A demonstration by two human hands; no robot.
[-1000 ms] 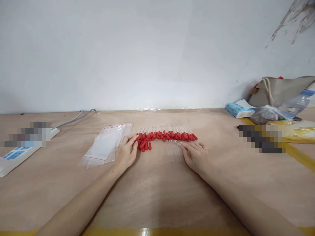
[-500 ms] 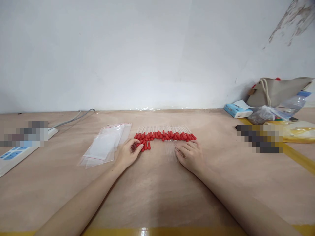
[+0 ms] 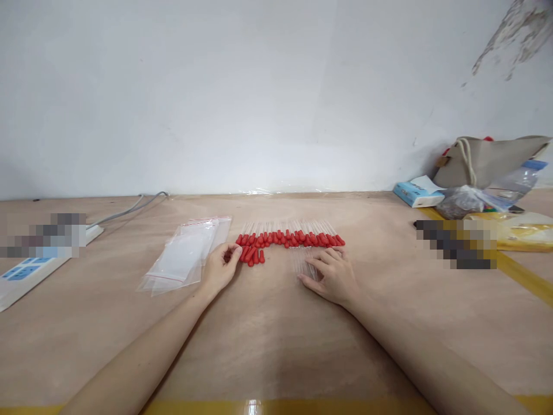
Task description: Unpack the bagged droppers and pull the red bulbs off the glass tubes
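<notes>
My left hand is closed in a pinch at the left edge of a small group of loose red rubber bulbs. What lies between its thumb and forefinger is too small to make out. My right hand rests with thumb and fingers apart over a bundle of thin clear tubes, covering part of them. Beyond both hands runs a row of droppers with red bulbs, their thin clear stems pointing toward the wall.
Clear zip bags lie overlapping left of my left hand. A white power strip with a grey cable is at far left. At right are a blue tissue pack, a grey bag, plastic bags and a blurred dark object.
My left hand has drawn back slightly left from the loose bulbs, its thumb now against the forefinger. My right thumb has moved left, away from its fingers, over the tubes.
</notes>
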